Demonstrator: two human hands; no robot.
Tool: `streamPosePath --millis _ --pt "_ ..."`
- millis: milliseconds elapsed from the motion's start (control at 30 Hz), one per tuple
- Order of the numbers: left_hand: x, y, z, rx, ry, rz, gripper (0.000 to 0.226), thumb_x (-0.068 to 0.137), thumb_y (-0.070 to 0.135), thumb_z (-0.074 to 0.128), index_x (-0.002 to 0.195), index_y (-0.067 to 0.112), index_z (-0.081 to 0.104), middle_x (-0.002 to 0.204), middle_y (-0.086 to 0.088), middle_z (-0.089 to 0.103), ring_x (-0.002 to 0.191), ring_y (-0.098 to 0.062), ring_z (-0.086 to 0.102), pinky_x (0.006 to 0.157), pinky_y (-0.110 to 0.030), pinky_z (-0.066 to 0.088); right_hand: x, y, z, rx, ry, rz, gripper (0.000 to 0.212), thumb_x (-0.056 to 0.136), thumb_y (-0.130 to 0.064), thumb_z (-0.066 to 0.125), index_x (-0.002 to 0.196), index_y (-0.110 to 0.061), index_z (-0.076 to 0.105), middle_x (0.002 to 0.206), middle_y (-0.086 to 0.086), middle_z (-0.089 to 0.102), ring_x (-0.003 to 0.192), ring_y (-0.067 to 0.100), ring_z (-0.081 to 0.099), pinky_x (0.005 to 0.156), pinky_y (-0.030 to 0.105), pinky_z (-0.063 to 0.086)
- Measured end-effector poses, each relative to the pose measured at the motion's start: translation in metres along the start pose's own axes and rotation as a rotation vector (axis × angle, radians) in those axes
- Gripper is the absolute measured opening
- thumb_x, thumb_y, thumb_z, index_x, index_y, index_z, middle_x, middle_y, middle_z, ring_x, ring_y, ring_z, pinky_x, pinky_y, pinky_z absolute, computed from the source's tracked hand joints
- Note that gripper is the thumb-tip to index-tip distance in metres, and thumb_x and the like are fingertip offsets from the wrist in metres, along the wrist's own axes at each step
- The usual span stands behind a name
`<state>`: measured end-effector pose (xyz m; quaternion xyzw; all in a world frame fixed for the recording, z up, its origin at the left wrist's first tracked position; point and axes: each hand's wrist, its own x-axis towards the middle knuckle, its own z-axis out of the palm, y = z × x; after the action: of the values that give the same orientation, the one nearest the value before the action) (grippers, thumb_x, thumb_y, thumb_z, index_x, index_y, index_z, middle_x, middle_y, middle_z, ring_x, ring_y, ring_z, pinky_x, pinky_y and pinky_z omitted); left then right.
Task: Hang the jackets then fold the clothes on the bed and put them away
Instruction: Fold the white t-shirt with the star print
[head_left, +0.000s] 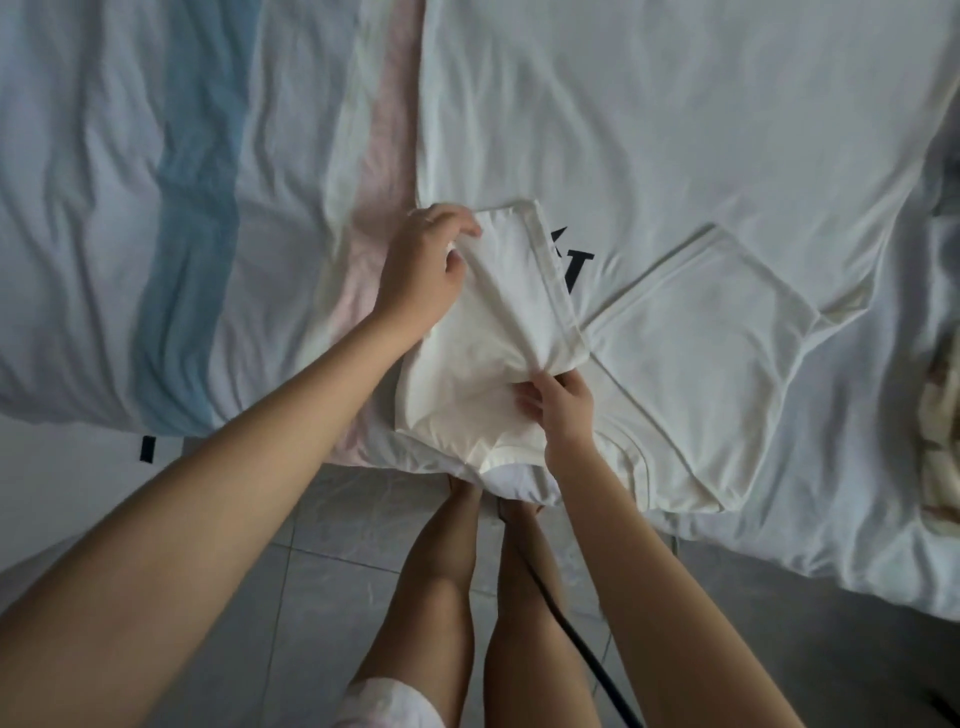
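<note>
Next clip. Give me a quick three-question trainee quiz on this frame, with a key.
1. True or false: the left hand and the right hand both hold the folded-over flap of the white T-shirt.
2. What colour is the print that the flap partly covers? A red, B black, C green.
3. Fill in: the bedsheet beside the shirt shows a pink stripe and a ____ one.

Key: 1 true; 2 B; 3 blue.
</note>
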<state>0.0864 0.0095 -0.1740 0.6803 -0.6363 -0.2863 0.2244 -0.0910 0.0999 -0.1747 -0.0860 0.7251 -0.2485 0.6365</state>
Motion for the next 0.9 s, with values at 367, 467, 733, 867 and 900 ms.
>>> streamPosePath --millis 367,467,733,867,900 --pt "0.05 0.034 0.041 0.174 -0.262 -0.242 0.039 0.091 0.014 0.052 0.129 0.011 0.044 0.133 -0.013 0.041 0.107 -0.032 0.057 0.087 -0.033 0.042 0.019 -0.035 0.005 0.028 0.206 -0.094 0.017 0.071 -0.024 0.07 0.071 -0.014 0.056 0.064 0.0 0.049 0.058 0.016 0.042 0.055 0.029 0.036" --pt "0.054 0.036 0.041 0.164 -0.212 -0.274 0.026 0.094 0.015 0.045 0.117 0.008 0.056 0.125 -0.016 0.048 0.103 -0.032 0.057 0.088 -0.032 0.043 0.023 -0.05 -0.005 -0.074 0.145 -0.061 0.023 0.075 -0.013 0.067 0.061 -0.017 0.051 0.057 -0.002 0.042 0.049 0.013 0.034 0.046 0.025 0.028" --pt "0.064 0.047 0.043 -0.182 -0.174 -0.16 0.024 0.084 0.018 0.052 0.069 0.032 0.04 0.079 0.004 0.051 0.048 0.004 0.048 0.056 -0.026 0.046 0.026 -0.075 -0.046 -0.449 0.25 -0.497 0.011 0.081 -0.015 0.058 0.076 -0.019 0.049 0.065 -0.013 0.046 0.059 0.002 0.042 0.056 0.014 0.033" --pt "0.071 0.054 0.052 -0.117 -0.226 -0.103 0.023 0.083 0.022 0.052 0.068 0.034 0.04 0.084 0.003 0.055 0.065 -0.005 0.052 0.064 -0.026 0.048 0.034 -0.078 -0.054 -0.502 0.288 -0.479 0.024 0.082 -0.015 0.056 0.068 -0.027 0.041 0.065 -0.013 0.045 0.059 0.001 0.042 0.052 0.01 0.033" --pt "0.071 0.054 0.055 -0.107 -0.213 -0.084 0.019 0.082 0.022 0.052 0.069 0.033 0.043 0.084 0.004 0.056 0.07 -0.008 0.053 0.067 -0.027 0.048 0.036 -0.077 -0.054 -0.497 0.294 -0.483 0.024 0.083 -0.015 0.056 0.069 -0.027 0.041 0.065 -0.013 0.045 0.061 0.004 0.043 0.053 0.01 0.033"
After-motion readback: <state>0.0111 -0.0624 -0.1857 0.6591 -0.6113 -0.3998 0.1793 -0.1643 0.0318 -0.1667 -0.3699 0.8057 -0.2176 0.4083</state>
